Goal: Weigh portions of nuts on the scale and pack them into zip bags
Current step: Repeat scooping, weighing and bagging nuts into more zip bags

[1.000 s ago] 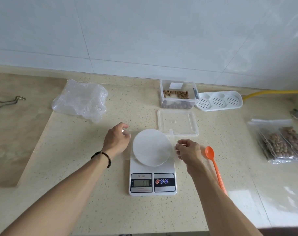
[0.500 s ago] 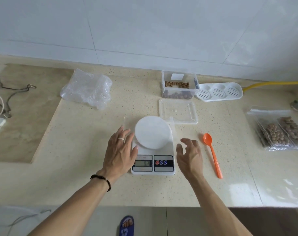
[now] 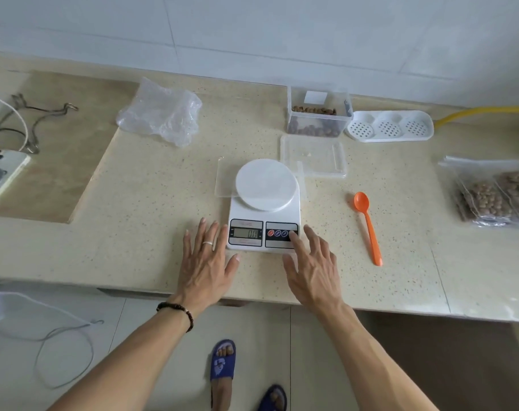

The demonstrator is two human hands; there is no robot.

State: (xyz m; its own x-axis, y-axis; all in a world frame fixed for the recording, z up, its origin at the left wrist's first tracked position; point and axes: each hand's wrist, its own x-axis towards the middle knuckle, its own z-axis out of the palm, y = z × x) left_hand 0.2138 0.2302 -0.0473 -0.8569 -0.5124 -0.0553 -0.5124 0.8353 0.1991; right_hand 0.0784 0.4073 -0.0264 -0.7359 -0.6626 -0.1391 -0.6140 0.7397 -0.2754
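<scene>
At the counter's [image 3: 133, 232] near edge: your left hand [image 3: 206, 259], fingers spread flat beside the scale [image 3: 264, 229]; your right hand [image 3: 311, 268], spread, one fingertip on the button panel. A misplaced press may switch units or skip zeroing. Platter: an empty zip bag [image 3: 225, 179] overhangs; it could slide off. Right: orange spoon [image 3: 368, 226]. Far: lid [image 3: 313, 157], open nut container [image 3: 319, 117], easily knocked; filled bags [image 3: 489, 197].
</scene>
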